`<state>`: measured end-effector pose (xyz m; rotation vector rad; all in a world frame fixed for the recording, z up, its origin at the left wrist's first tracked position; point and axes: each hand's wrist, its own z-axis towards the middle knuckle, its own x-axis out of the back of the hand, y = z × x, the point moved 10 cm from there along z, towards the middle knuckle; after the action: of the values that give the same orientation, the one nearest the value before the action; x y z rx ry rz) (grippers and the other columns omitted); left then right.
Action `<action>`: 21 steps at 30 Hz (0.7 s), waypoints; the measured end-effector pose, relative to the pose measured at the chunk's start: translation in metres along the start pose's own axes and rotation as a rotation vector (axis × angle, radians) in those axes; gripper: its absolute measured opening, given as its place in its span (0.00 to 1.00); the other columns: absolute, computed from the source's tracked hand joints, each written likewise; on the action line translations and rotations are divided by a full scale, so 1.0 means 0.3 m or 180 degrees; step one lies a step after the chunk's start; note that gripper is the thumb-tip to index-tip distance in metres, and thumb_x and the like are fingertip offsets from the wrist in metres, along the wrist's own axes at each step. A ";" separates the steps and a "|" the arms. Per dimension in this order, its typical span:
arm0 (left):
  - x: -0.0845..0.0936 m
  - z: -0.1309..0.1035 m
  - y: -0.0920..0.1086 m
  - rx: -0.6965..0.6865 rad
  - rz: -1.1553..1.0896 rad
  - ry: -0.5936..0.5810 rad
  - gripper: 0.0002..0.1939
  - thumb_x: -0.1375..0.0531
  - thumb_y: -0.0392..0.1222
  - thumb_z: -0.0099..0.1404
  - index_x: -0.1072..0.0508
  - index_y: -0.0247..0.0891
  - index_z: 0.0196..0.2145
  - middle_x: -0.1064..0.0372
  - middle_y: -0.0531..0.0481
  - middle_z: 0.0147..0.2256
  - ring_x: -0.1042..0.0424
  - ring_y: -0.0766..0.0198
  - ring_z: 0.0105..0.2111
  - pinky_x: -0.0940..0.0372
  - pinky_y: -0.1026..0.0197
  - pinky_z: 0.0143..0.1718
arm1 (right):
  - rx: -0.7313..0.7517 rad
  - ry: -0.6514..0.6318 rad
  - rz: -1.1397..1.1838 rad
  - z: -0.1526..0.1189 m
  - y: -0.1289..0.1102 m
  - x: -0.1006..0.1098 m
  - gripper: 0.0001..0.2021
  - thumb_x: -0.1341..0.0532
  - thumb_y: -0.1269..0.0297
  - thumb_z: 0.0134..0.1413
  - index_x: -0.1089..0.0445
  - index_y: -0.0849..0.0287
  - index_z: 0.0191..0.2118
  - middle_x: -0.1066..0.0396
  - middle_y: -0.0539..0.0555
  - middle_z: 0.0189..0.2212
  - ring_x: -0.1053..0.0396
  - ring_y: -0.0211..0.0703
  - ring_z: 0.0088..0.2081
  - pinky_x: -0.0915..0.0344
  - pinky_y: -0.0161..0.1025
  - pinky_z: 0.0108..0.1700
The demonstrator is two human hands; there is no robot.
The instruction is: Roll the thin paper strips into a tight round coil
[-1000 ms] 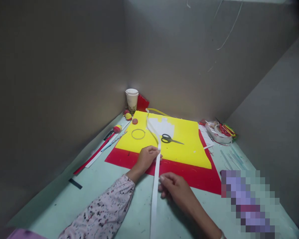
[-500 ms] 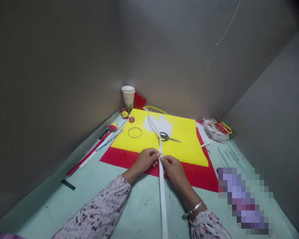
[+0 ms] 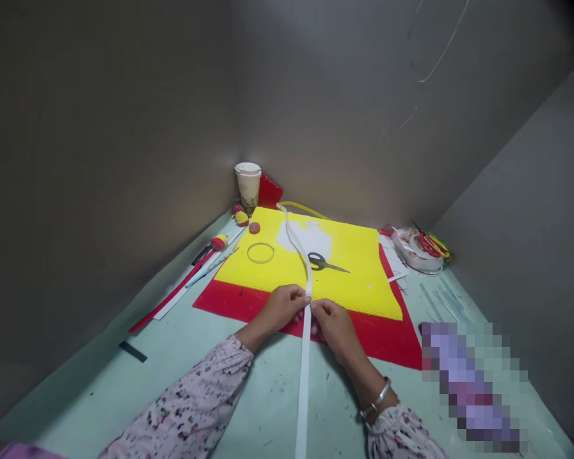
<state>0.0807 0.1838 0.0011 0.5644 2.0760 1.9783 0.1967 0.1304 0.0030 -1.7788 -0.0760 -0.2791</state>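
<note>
A long white strip (image 3: 304, 376) runs from the near edge of the view up between my hands, and its far part curves away over the yellow sheets. My left hand (image 3: 287, 306) pinches it from the left, thumb and forefinger together at what looks like a join. Close by on the right, my right hand (image 3: 332, 322) pinches the strip's edge at the same spot. Beneath the hands lie yellow sheets (image 3: 363, 287) on top of a red sheet (image 3: 387, 347). Black-handled scissors (image 3: 332, 264) rest on the yellow beside the strip, near a white paper piece (image 3: 310, 239).
A thin ring (image 3: 261, 253) and a small reddish disc (image 3: 254, 227) sit on the yellow sheets. A lidded paper cup (image 3: 248, 186) stands in the back corner. Red and white strips (image 3: 172, 303) lie at left. Tape and red-handled pliers (image 3: 430, 245) are at back right, a pixelated object (image 3: 469, 382) at right.
The near part of the white strip has swung a little to the left. Both hands keep their pinch at nearly the same place; the view has shifted slightly.
</note>
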 end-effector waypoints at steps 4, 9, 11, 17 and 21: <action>-0.004 0.001 -0.011 -0.0001 0.0239 -0.0040 0.13 0.42 0.51 0.60 0.32 0.39 0.27 0.33 0.54 0.20 0.33 0.66 0.21 0.38 0.63 0.26 | -0.0015 0.0050 -0.0080 -0.001 0.004 0.003 0.13 0.42 0.54 0.54 0.29 0.58 0.29 0.32 0.48 0.17 0.37 0.38 0.19 0.45 0.35 0.23; 0.006 -0.003 0.005 -0.0121 0.0734 0.0061 0.13 0.44 0.49 0.62 0.34 0.39 0.26 0.33 0.54 0.21 0.34 0.65 0.23 0.41 0.63 0.26 | 0.0038 0.0038 -0.0169 -0.004 -0.002 0.000 0.13 0.42 0.54 0.55 0.30 0.58 0.28 0.32 0.47 0.16 0.36 0.37 0.19 0.44 0.35 0.23; 0.009 -0.005 0.015 -0.0160 0.0793 0.0088 0.13 0.44 0.49 0.63 0.34 0.39 0.25 0.33 0.54 0.22 0.34 0.66 0.23 0.41 0.64 0.26 | 0.0045 0.0042 -0.0170 -0.002 -0.001 0.001 0.13 0.42 0.54 0.55 0.30 0.58 0.27 0.32 0.47 0.16 0.36 0.37 0.19 0.44 0.35 0.23; -0.018 -0.003 0.006 -0.0040 0.0019 -0.0169 0.16 0.40 0.55 0.62 0.32 0.39 0.32 0.32 0.53 0.23 0.32 0.65 0.23 0.37 0.63 0.26 | 0.0058 0.0080 -0.0110 0.002 0.011 0.008 0.14 0.42 0.53 0.56 0.30 0.57 0.28 0.33 0.47 0.16 0.37 0.38 0.19 0.45 0.35 0.23; 0.000 0.004 0.013 -0.0145 -0.0010 0.0003 0.16 0.39 0.55 0.61 0.31 0.38 0.31 0.34 0.55 0.22 0.36 0.67 0.21 0.39 0.64 0.25 | 0.0126 -0.0021 -0.0116 -0.002 0.003 -0.001 0.13 0.42 0.54 0.55 0.32 0.56 0.26 0.33 0.46 0.16 0.36 0.38 0.19 0.44 0.35 0.24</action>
<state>0.0817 0.1849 0.0051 0.5511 2.0254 2.0190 0.1965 0.1296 0.0023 -1.7405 -0.1180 -0.2961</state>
